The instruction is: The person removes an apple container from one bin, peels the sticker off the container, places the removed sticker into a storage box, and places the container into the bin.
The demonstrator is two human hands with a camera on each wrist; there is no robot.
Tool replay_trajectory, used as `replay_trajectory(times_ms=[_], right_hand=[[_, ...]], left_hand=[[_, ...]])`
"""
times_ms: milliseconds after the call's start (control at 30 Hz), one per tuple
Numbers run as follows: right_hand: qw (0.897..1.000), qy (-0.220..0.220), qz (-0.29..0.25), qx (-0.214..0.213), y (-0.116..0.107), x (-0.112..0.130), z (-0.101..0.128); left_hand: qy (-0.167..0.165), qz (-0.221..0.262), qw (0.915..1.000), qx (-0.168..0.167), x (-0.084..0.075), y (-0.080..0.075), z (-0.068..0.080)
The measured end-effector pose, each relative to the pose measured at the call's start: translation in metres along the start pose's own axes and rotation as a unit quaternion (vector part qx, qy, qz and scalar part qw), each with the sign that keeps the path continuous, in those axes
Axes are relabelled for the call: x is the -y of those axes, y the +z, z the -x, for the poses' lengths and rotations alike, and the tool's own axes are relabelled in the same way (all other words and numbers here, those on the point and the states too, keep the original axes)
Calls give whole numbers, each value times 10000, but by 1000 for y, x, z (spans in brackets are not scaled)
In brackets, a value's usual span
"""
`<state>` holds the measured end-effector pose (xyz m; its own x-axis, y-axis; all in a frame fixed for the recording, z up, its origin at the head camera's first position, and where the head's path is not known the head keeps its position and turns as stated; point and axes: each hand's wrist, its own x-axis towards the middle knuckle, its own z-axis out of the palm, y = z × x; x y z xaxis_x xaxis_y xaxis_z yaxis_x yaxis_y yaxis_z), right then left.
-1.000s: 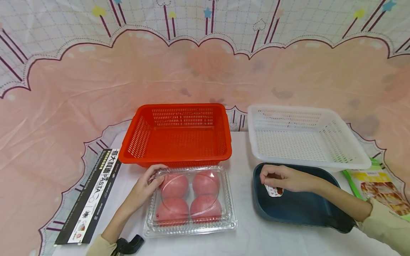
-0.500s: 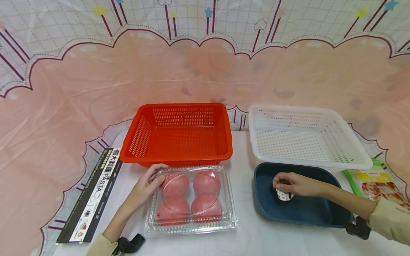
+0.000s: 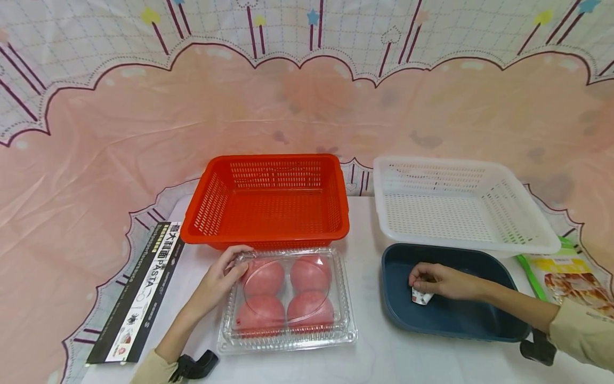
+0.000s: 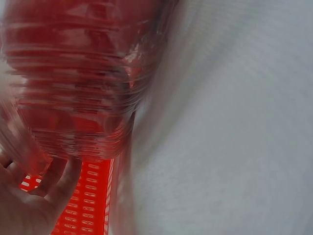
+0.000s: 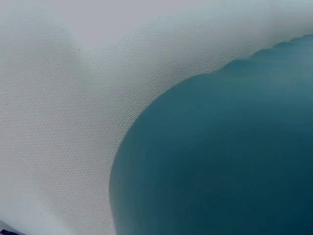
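A clear plastic clamshell box [image 3: 288,344] with several round pinkish-red things [image 3: 262,277] inside lies closed on the table. My left hand [image 3: 216,282] grips its far left corner, thumb on the lid; the left wrist view shows its fingers [image 4: 63,181] bent at the box's ribbed edge. My right hand [image 3: 443,281] pinches a small white packet [image 3: 421,297] with a printed pattern, partly hidden by the fingers. That hand is over the dark blue basin [image 3: 460,322]. Only the basin [image 5: 220,147] and white cloth show in the right wrist view, not the hand.
Behind the box stands a red basket [image 3: 268,237], with a white basket [image 3: 470,240] to its right. A long black-and-white pasta box [image 3: 136,298] lies at left. At the right edge is a green-and-yellow food bag [image 3: 568,274], partly behind the right arm.
My right hand has moved right and slightly nearer within the basin, carrying the white packet, and the packet has tilted. My left hand stays on the clamshell box.
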<state>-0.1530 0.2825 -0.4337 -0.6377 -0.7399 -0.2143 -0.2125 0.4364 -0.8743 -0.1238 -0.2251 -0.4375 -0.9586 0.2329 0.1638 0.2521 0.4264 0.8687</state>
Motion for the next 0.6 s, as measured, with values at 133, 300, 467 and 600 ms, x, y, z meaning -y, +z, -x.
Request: replay_trajectory(times_ms=[133,300,467,600], right_hand=[[9999,-140,61,-76,3,-2,1],[9920,-611,1049,-335,9,-2,0],[9809,-891,1667,-450,13,-2,-1],[9746,-1002,1929,-540,14,-2,-2]], left_hand=[[-55,-49,10000,-4,0,0,0],[-86,-66,9999,5,0,1,0],[-89,-95,9999,-11,0,0,0],[-72,-116,9999,-20,-1,0,0]])
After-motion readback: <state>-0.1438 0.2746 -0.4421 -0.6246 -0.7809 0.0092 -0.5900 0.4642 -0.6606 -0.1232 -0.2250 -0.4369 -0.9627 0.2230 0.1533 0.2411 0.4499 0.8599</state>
